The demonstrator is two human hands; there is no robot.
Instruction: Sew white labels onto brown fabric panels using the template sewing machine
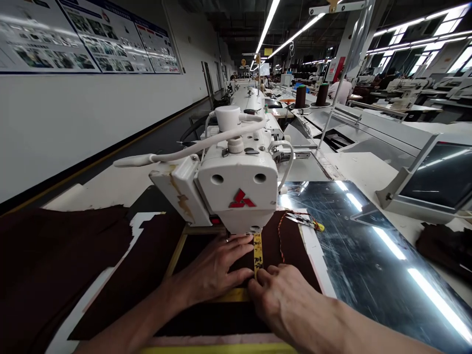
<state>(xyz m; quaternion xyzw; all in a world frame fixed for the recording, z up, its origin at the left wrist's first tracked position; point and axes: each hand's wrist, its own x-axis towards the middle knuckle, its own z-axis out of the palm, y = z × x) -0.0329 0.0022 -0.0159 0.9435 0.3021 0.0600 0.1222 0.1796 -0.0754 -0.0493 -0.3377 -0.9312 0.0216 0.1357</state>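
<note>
Under the head of a white sewing machine [238,191] lies dark brown fabric [295,243] within a template that has yellow strips. My left hand [216,268] rests flat on the fabric, fingers spread, their tips beside a narrow yellow strip [258,255] with black writing. My right hand [283,295] is at the lower end of that strip with its fingers curled together; what they hold, if anything, is hidden. Thread snips [304,221] with a yellow end and an orange-black cord lie to the right of the machine head.
More brown fabric [55,260] covers the left side. A shiny metal plate [368,255] spans the right, with a screen [438,172] beyond it. Brown thread cones [300,97] stand behind. A person [341,90] sits farther back among other machines.
</note>
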